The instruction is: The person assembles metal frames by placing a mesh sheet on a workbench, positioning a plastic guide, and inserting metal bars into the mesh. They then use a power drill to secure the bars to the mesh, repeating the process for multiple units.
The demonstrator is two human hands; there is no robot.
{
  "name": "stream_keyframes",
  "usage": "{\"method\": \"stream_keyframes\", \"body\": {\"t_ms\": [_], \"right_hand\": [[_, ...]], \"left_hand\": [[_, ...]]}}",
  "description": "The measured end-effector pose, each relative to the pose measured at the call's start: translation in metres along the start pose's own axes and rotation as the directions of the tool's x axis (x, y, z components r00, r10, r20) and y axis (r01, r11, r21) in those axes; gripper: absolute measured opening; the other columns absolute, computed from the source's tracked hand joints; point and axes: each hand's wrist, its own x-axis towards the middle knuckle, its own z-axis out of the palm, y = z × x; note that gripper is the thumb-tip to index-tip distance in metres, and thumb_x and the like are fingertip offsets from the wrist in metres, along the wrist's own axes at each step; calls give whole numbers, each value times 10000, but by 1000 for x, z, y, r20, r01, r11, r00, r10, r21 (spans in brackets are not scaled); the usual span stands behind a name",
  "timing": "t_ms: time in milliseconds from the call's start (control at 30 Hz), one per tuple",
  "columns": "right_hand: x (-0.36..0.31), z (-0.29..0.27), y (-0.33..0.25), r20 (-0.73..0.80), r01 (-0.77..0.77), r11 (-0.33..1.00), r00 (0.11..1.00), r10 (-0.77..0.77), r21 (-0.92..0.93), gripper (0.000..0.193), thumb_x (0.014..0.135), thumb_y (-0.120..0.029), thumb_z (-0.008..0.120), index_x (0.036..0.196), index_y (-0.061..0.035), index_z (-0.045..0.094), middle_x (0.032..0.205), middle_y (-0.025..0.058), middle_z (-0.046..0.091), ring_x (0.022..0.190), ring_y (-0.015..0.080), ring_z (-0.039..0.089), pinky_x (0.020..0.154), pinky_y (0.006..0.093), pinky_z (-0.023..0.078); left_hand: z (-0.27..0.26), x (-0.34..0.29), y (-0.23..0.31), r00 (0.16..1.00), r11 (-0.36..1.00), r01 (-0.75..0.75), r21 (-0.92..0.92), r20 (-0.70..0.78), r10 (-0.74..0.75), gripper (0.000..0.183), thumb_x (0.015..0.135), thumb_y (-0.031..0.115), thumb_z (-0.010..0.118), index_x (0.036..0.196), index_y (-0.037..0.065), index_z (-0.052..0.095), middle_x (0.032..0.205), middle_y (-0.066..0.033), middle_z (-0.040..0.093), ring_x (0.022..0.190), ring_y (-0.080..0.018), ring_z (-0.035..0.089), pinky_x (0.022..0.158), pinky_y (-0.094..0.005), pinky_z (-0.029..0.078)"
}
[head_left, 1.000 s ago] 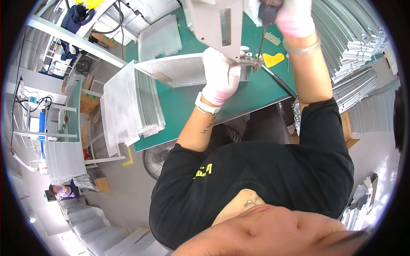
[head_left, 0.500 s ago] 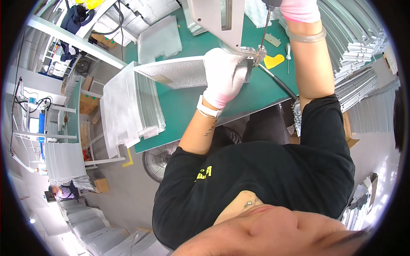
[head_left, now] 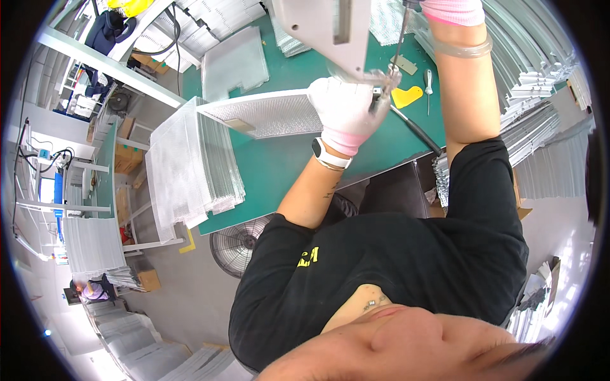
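Observation:
My left hand (head_left: pixel 346 113), in a white glove with a pink cuff, is closed around the right end of a silver textured panel (head_left: pixel 279 115) standing on edge. Beside its fingers is a small clear jaw (head_left: pixel 389 80) under the grey machine arm (head_left: pixel 327 35). A long thin driver bit (head_left: pixel 401 41) comes down into this jaw from a dark tool at the top edge. Next to that tool is my right hand (head_left: pixel 454 11), gloved too; its fingers are cut off by the picture's edge.
A stack of silver sheets (head_left: pixel 190 165) lies at the table's left. On the green table (head_left: pixel 279 171) are a yellow scraper (head_left: pixel 406 96), a screwdriver (head_left: pixel 428 86) and a black-handled tool (head_left: pixel 416 130). Silver parts (head_left: pixel 534 38) are piled at right. A floor fan (head_left: pixel 238 244) stands below.
My left hand has shifted right, closer to the jaw, and its wrist has turned. The machine arm, bit and right hand appear slightly further right; the panel stays on edge.

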Motion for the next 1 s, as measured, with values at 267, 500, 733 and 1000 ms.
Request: {"method": "stream_keyframes", "body": {"t_ms": [267, 500, 733, 1000], "right_hand": [[5, -12, 28, -29, -71, 981, 997, 67, -181, 265, 1004, -386, 624, 1103, -141, 618, 820, 20, 658, 651, 95, 619, 580, 213, 511], [6, -18, 34, 72, -157, 976, 983, 170, -153, 337, 1011, -458, 586, 1106, -135, 600, 813, 25, 650, 624, 103, 595, 526, 213, 447], [-26, -10, 63, 246, -354, 935, 907, 341, 10, 566, 1024, -477, 534, 1427, -89, 443, 742, 17, 528, 547, 98, 456, 504, 218, 363], [-29, -6, 73, 315, -440, 888, 868, 384, 132, 570, 1024, -462, 533, 1410, -50, 456, 724, 27, 498, 557, 75, 417, 483, 207, 299]], "left_hand": [[7, 11, -3, 988, 998, -36, 48, -146, 43, 194, 722, 219, 745, 908, 174, 710, 806, 3, 654, 720, -230, 604, 682, -388, 397], [1, 18, -1, 999, 999, 39, -17, 6, -39, 152, 707, 190, 745, 843, 174, 680, 692, 29, 606, 613, -219, 577, 612, -390, 401], [8, 12, -3, 997, 987, 66, -146, -32, -72, 129, 705, 169, 751, 779, 149, 647, 647, -8, 572, 588, -237, 555, 583, -380, 401], [3, 13, -5, 998, 964, 17, -266, -51, -32, 176, 726, 118, 793, 865, 96, 689, 699, -29, 609, 631, -207, 609, 573, -354, 463]]}}
